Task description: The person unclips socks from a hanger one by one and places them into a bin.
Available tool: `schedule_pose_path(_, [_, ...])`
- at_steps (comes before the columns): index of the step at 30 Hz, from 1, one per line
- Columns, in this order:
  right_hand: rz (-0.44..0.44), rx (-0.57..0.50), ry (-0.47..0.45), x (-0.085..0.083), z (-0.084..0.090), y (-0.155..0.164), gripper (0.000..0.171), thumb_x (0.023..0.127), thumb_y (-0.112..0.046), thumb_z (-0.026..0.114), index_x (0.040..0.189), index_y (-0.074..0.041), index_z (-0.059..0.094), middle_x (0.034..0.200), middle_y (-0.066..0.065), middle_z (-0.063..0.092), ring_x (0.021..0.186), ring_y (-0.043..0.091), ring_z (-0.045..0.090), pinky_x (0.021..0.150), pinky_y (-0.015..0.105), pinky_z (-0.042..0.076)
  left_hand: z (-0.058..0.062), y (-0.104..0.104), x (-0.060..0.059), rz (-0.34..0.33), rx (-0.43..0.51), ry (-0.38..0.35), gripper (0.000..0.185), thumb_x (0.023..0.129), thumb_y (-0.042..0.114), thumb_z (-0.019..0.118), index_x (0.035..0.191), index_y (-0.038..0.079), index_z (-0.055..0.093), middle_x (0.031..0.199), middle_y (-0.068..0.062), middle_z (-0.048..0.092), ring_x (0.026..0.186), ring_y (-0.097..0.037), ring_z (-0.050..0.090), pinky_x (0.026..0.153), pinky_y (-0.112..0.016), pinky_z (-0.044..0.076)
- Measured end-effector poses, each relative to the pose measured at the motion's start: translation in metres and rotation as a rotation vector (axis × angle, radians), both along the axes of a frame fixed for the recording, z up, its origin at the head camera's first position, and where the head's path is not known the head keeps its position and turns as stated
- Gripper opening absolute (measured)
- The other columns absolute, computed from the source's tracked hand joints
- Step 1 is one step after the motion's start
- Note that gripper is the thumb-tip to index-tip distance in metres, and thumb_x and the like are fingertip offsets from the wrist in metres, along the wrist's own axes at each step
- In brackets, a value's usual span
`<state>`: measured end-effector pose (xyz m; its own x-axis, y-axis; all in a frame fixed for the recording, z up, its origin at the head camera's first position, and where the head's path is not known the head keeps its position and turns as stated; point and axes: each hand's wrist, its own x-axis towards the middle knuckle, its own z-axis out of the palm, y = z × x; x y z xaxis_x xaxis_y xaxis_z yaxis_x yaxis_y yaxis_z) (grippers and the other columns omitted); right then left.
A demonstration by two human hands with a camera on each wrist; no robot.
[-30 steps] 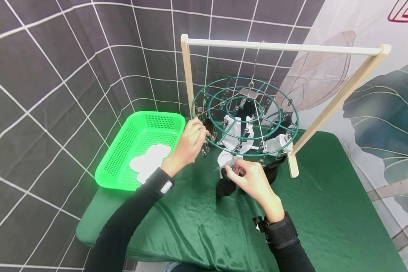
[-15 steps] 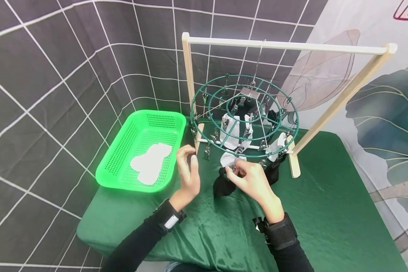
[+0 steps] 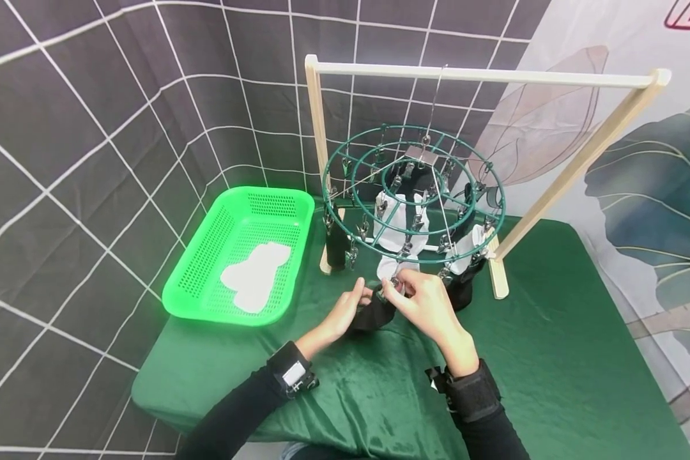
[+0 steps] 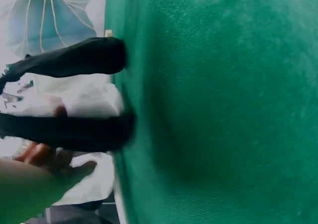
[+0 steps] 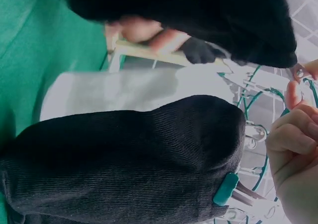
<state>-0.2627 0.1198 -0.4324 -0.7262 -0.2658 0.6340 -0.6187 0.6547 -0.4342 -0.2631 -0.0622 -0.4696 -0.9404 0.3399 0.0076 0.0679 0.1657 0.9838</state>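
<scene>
In the head view my right hand (image 3: 430,305) pinches a metal clip (image 3: 395,281) hanging from the front of the round green hanger (image 3: 431,261). A black sock (image 3: 374,314) hangs at that clip. My left hand (image 3: 345,313) comes to the sock from the left, its fingers reaching behind the fabric with the thumb apart, as the left wrist view shows. A second black sock (image 5: 129,159) hangs from a green-tipped clip (image 5: 226,189) close by in the right wrist view. Several white socks (image 3: 389,233) hang further in under the rings.
The hanger hooks onto a wooden stand with a white bar (image 3: 494,76). Left of it, a bright green basket (image 3: 175,287) holds white items (image 3: 259,281). Another black sock (image 3: 337,246) hangs at the hanger's left side. Green cloth (image 3: 581,358) covers the table.
My left hand has let go of the hanger's left rim, dropped back, then moved right to the black sock. The right hand keeps its pinch at the clip.
</scene>
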Motion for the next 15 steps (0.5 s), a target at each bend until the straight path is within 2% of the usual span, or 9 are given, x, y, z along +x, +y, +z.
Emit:
schedule_pose_path(2, [-0.021, 0.008, -0.005, 0.0001, 0.0002, 0.0011, 0.033, 0.085, -0.023, 0.064, 0.060, -0.015, 0.044, 0.055, -0.009, 0.028, 0.047, 0.005, 0.025, 0.047, 0.021, 0.022, -0.0022, -0.0008, -0.0019, -0.028, -0.002, -0.070, 0.057, 0.106, 0.025, 0.019, 0.109, -0.011, 0.063, 0.102, -0.023, 0.066, 0.094, -0.023, 0.062, 0.093, -0.036, 0.045])
schedule_pose_path(5, [-0.037, 0.002, -0.013, 0.0002, 0.0000, 0.0021, 0.033, 0.085, -0.022, 0.065, 0.060, -0.017, 0.044, 0.054, -0.009, 0.028, 0.047, 0.006, 0.026, 0.047, 0.022, 0.022, -0.0050, -0.0039, -0.0024, -0.028, 0.029, -0.120, 0.059, 0.106, 0.030, 0.023, 0.100, -0.010, 0.065, 0.088, -0.014, 0.068, 0.076, -0.012, 0.060, 0.077, -0.027, 0.048])
schedule_pose_path(9, [-0.049, -0.016, -0.002, -0.0003, -0.0021, 0.0034, 0.035, 0.084, -0.019, 0.067, 0.059, -0.017, 0.043, 0.053, -0.010, 0.029, 0.046, 0.005, 0.027, 0.045, 0.021, 0.022, -0.0059, -0.0061, -0.0010, -0.003, 0.063, -0.095, 0.056, 0.105, 0.032, 0.030, 0.082, -0.004, 0.067, 0.072, 0.002, 0.061, 0.067, -0.007, 0.055, 0.068, -0.022, 0.045])
schedule_pose_path(12, [-0.053, -0.032, 0.012, -0.0014, -0.0044, 0.0043, 0.037, 0.083, -0.017, 0.068, 0.058, -0.017, 0.041, 0.052, -0.011, 0.028, 0.045, 0.005, 0.026, 0.044, 0.021, 0.021, -0.0067, -0.0062, 0.0001, 0.005, 0.078, -0.033, 0.052, 0.105, 0.028, 0.035, 0.064, 0.004, 0.057, 0.065, 0.006, 0.052, 0.065, -0.006, 0.050, 0.066, -0.022, 0.041])
schedule_pose_path(14, [-0.051, -0.045, 0.020, -0.0019, -0.0059, 0.0046, 0.038, 0.083, -0.016, 0.069, 0.057, -0.016, 0.040, 0.052, -0.011, 0.028, 0.045, 0.004, 0.026, 0.044, 0.021, 0.021, -0.0085, -0.0065, 0.0006, 0.007, 0.092, 0.000, 0.049, 0.104, 0.025, 0.038, 0.059, 0.008, 0.046, 0.060, 0.008, 0.043, 0.060, -0.007, 0.044, 0.061, -0.021, 0.037])
schedule_pose_path(15, [-0.049, -0.051, 0.021, -0.0021, -0.0066, 0.0045, 0.039, 0.083, -0.015, 0.069, 0.057, -0.016, 0.040, 0.052, -0.011, 0.028, 0.045, 0.004, 0.026, 0.044, 0.021, 0.021, -0.0100, -0.0066, 0.0006, 0.009, 0.110, 0.018, 0.047, 0.103, 0.022, 0.040, 0.059, 0.006, 0.047, 0.060, 0.008, 0.043, 0.059, -0.007, 0.043, 0.059, -0.021, 0.036])
